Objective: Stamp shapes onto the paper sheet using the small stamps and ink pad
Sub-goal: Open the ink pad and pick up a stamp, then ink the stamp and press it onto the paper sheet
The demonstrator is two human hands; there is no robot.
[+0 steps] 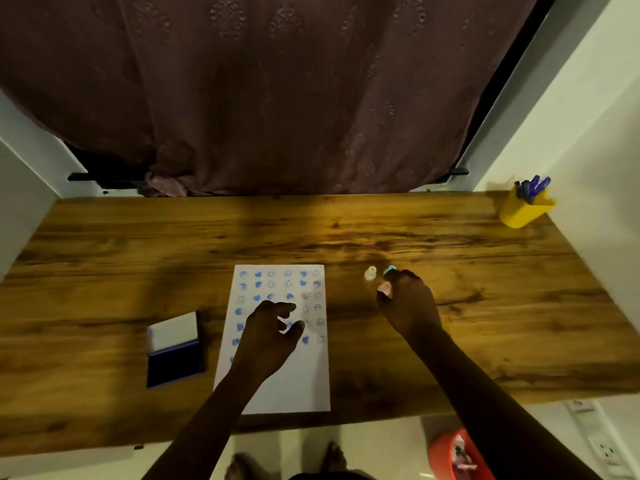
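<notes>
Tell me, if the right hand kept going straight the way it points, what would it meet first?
Probably the small teal stamp just beyond the right hand, which already grips a pink stamp; the cream stamp stands slightly left. Depth is hard to judge.

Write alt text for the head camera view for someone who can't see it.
A person's left hand hovers open over a paper sheet covered in rows of blue stamped shapes, while the right hand has its grip on a small pink stamp beside two others. An open ink pad lies left of the sheet on the wooden table.
</notes>
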